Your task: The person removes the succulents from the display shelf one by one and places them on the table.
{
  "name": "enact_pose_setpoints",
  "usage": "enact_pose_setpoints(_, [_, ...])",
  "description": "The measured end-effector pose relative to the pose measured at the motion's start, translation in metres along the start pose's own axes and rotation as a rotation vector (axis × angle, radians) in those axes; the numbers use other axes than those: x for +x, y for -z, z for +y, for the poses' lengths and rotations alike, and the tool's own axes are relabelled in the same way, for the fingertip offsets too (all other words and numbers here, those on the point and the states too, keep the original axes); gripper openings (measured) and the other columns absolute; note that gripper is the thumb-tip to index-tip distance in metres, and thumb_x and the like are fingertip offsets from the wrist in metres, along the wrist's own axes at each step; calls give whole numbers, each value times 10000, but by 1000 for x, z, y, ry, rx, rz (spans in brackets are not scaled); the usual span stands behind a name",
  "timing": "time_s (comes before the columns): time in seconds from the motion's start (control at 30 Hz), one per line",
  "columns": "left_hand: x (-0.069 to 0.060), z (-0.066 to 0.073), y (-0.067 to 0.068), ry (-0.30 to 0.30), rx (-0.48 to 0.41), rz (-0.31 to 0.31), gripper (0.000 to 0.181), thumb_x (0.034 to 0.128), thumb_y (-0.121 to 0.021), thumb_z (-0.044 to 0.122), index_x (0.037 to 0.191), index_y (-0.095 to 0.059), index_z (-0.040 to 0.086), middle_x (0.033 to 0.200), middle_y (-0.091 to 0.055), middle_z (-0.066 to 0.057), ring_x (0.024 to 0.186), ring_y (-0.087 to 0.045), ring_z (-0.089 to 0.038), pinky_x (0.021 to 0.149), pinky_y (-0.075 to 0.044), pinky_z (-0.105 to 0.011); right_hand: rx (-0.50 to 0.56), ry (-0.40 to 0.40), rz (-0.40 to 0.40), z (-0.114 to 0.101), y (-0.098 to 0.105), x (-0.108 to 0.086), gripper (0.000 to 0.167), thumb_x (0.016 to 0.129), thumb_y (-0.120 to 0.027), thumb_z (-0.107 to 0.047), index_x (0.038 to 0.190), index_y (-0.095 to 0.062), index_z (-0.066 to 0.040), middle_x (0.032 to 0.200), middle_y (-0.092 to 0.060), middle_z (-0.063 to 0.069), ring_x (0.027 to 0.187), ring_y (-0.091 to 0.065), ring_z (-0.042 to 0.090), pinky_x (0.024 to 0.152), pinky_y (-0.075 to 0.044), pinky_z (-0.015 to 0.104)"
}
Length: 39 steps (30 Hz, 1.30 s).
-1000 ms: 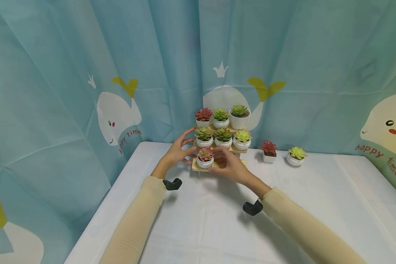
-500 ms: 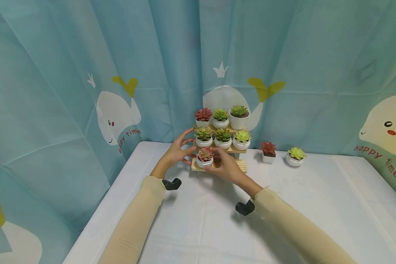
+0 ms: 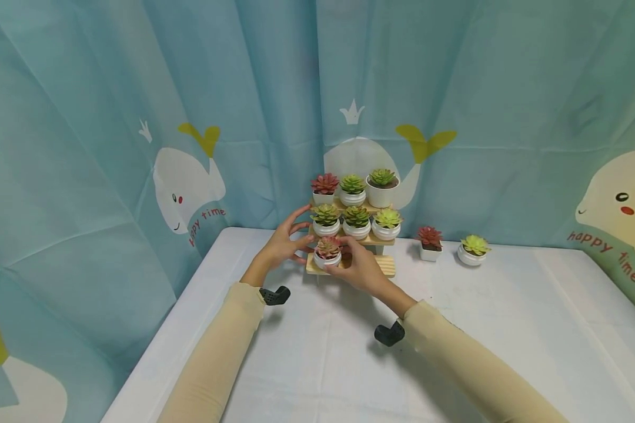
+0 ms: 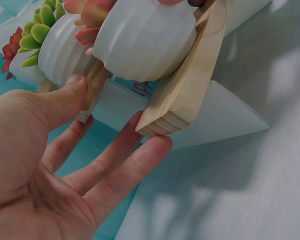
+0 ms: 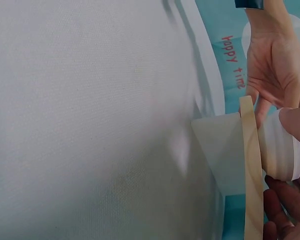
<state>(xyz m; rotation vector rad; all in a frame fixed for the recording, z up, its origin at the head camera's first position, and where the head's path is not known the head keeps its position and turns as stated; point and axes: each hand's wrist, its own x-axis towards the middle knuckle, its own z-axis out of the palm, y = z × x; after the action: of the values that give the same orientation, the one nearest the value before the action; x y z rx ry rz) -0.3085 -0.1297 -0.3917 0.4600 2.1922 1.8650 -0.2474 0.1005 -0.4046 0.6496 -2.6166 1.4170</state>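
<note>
A three-step wooden stand (image 3: pixel 386 266) with white side panels bears several small potted succulents. On its lowest step, at the left end, sits a pink succulent (image 3: pixel 327 257) in a round white ribbed pot. My right hand (image 3: pixel 363 267) grips this pot from the right, thumb in front and fingers behind, as the right wrist view also shows on the white pot (image 5: pixel 281 147). My left hand (image 3: pixel 282 242) is at the stand's left side, fingers spread. In the left wrist view its fingertips (image 4: pixel 160 143) touch the ends of the wooden steps, and its thumb lies by the middle step.
On the table (image 3: pixel 307 364), right of the stand, are a red succulent (image 3: pixel 430 242) in a square white pot and a yellow-green succulent (image 3: pixel 474 250) in a round one. A blue whale-print curtain (image 3: pixel 275 117) hangs close behind.
My right hand has shifted slightly left and closed in round the pink succulent's pot, baring the lowest step's right end. My left hand keeps its place at the stand.
</note>
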Motion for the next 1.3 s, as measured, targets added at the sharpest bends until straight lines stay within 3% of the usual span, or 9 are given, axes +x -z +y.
enact_pose_setpoints(0.57, [-1, 4, 0, 9, 0, -8, 758, 1019, -665, 122, 1603, -296, 435, 1616, -340, -160, 1197, -611, -515, 728, -598, -646, -10, 17, 8, 0, 0, -1, 629, 873, -851, -170, 1385, -529, 4, 1260, -655, 165, 1109, -662, 302, 941, -554, 465])
enact_pose_setpoints(0.97, [-3, 1, -2, -23, 29, 28, 758, 1007, -689, 134, 1596, -319, 434, 1579, -386, -168, 1035, -696, -478, 702, -595, -654, -55, 91, 11, 1, 4, -4, 621, 862, -854, -155, 1368, -535, 12, 1239, -658, 169, 1042, -678, 289, 874, -580, 447])
enact_pose_setpoints(1.1, [-3, 2, -2, -27, 44, 38, 760, 1005, -691, 126, 1600, -319, 421, 1561, -409, -165, 911, -728, -436, 692, -596, -650, -66, 120, 1, 2, 9, -6, 601, 849, -860, -166, 1341, -553, -5, 1183, -679, 134, 990, -681, 248, 821, -579, 399])
enact_pose_setpoints(1.17, [-3, 2, -2, -33, 52, 38, 763, 1007, -687, 119, 1603, -314, 414, 1560, -414, -164, 920, -722, -458, 683, -596, -648, -72, 122, -15, 3, 12, -7, 598, 847, -862, -175, 1339, -558, -24, 1164, -685, 113, 975, -679, 227, 806, -574, 381])
enact_pose_setpoints(1.3, [-2, 4, -3, -45, 65, 29, 772, 1010, -678, 99, 1612, -301, 400, 1570, -404, -175, 1105, -662, -501, 661, -605, -626, -81, 126, -58, 2, 22, -11, 611, 850, -865, -195, 1361, -558, -62, 1188, -683, 85, 993, -677, 211, 832, -581, 412])
